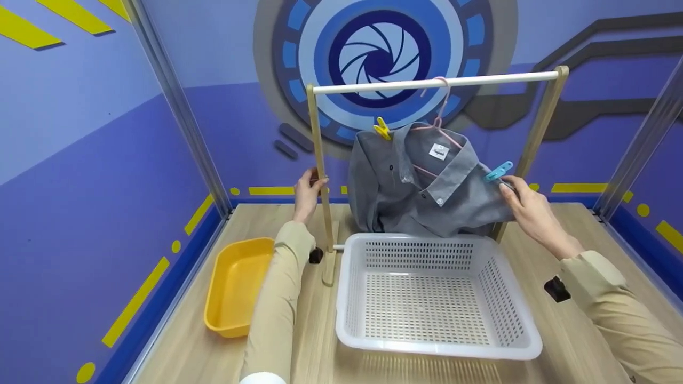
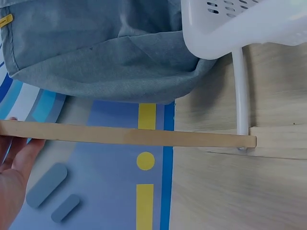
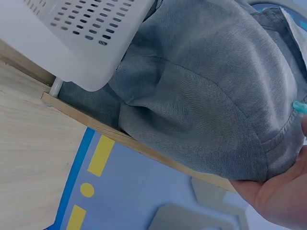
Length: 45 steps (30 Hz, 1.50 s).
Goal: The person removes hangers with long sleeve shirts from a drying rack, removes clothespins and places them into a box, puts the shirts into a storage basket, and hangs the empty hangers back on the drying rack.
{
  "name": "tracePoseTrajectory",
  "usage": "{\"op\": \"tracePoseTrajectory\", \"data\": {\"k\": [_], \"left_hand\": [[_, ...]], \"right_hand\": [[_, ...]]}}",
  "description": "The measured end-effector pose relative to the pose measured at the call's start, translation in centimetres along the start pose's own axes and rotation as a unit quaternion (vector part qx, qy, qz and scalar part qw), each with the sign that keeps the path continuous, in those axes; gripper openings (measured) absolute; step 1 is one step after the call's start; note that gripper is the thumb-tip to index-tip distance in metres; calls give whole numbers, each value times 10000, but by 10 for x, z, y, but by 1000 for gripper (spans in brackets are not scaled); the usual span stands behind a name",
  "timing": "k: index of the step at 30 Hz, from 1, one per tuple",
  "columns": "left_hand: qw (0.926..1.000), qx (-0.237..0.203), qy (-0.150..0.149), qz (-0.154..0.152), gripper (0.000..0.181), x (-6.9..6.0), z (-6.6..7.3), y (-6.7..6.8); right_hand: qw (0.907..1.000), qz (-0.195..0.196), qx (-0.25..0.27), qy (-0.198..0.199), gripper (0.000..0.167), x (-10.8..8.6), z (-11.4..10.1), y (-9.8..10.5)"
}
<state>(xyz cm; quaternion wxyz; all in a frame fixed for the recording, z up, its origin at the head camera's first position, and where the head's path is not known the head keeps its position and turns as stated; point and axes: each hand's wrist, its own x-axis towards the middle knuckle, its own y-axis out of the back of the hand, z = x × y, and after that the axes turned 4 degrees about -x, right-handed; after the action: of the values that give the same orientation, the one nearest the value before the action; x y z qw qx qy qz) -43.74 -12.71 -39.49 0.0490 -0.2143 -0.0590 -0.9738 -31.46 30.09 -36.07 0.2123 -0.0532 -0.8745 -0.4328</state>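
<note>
Your left hand (image 1: pixel 306 197) grips rack post (image 1: pixel 317 144), right hand (image 1: pixel 535 212) pinches shirt (image 1: pixel 387 186): collar (image 1: pixel 453 178) up, widest along rail (image 1: pixel 373 86), gap beside post.

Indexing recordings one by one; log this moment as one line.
left hand: holds rack post | right hand: holds gray shirt beside blue clip | gray shirt: on pink hanger | white basket: in front

Shirt (image 1: pixel 389 192) plain grey; hanger (image 1: pixel 438 123) pink; yellow clip (image 1: pixel 382 128), light-blue clip (image 1: pixel 499 171). Basket (image 1: pixel 437 348) white, basin (image 1: pixel 240 285) yellow-orange, rack posts (image 1: pixel 317 144) tan, bar (image 1: pixel 373 86) white. Back wall (image 1: pixel 229 122) blue-purple, yellow dashes and dots.
</note>
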Motion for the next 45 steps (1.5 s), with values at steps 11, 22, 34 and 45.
{"op": "tracePoseTrajectory", "data": {"k": [11,22,34,45], "left_hand": [[9999,58,129,-42,27,1,1,-5],[9999,-48,109,77,26,0,3,-2],[9995,223,160,123,23,2,2,-3],[9992,302,193,194,22,1,1,-4]], "right_hand": [[9993,190,-144,297,41,0,3,-1],[9958,637,-368,545,25,5,0,-3],[9857,1522,-336,639,16,1,-7,-7],[9712,2244,-223,774,15,3,-16,-5]]}}
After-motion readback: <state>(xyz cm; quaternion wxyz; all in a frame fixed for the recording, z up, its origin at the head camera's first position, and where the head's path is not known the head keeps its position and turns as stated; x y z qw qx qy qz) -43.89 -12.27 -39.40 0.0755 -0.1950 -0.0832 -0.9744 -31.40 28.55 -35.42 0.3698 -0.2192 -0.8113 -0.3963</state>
